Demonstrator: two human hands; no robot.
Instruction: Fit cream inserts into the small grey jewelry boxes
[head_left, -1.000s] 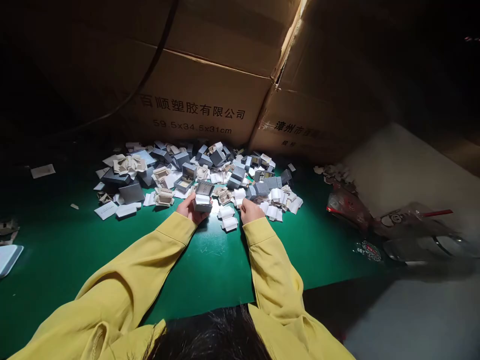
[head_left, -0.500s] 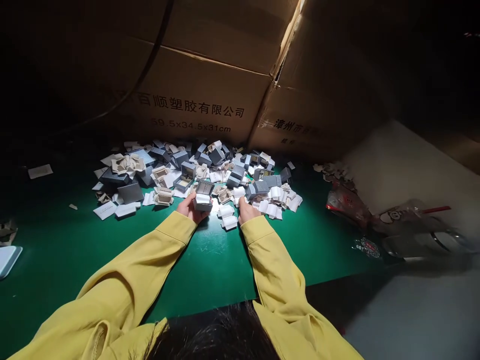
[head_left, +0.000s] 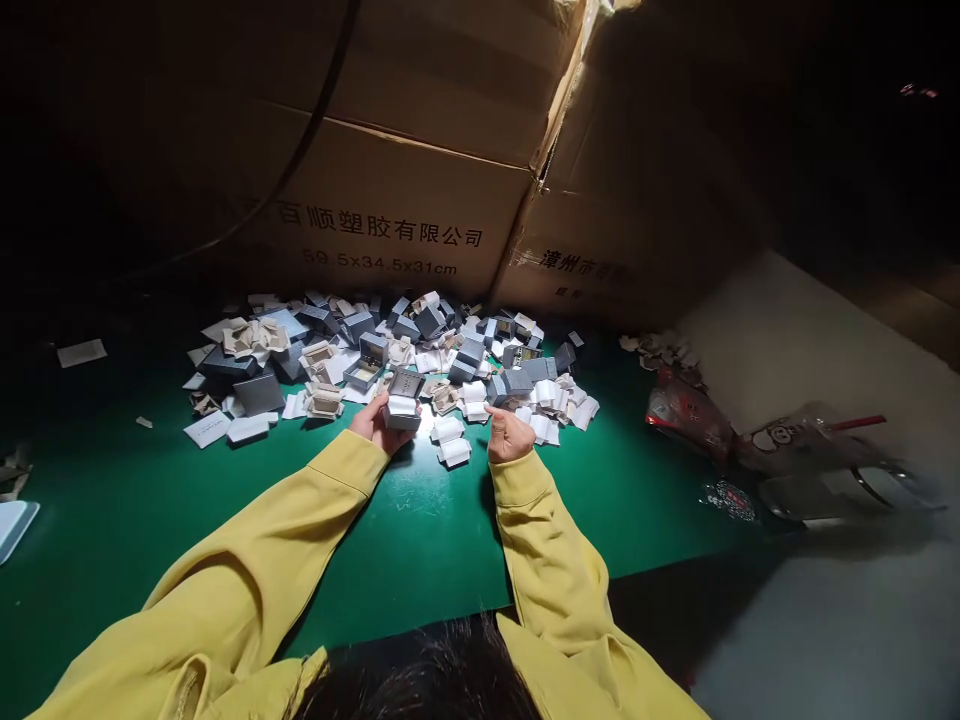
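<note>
**Left hand holding an open box at the edge of the pile**

The left hand (head_left: 377,424) is gripping a small grey box (head_left: 403,403) from below and behind, the fingers wrapping its base and the thumb lying along its near side. The box is sitting open in the palm, just above the counter (head_left: 420,520), with its lid tilting back and a white pad showing in the lower half.

The right hand (head_left: 508,437) is hovering just beside it, apart from the box. Its fingers are curling in toward the thumb, so the hand is closed; it may be pinching something small, but the view is too dim and distant to tell.

Between the two hands, two white folded cards (head_left: 448,442) are lying on the green counter, one touching the other. Just beyond the hands, a loose pile (head_left: 420,345) of more grey boxes, white cards and beige inserts is spreading across the counter, some boxes standing open and some shut.

Yellow sleeves (head_left: 315,510) are covering both arms down to the wrists.

Behind the pile, large brown cartons (head_left: 405,190) with printed characters are leaning over the counter. Off to the right, well apart from the hands, crumpled plastic bags (head_left: 810,455) are lying at the counter's edge. Far to the left, a single white card (head_left: 81,352) is lying alone.
</note>
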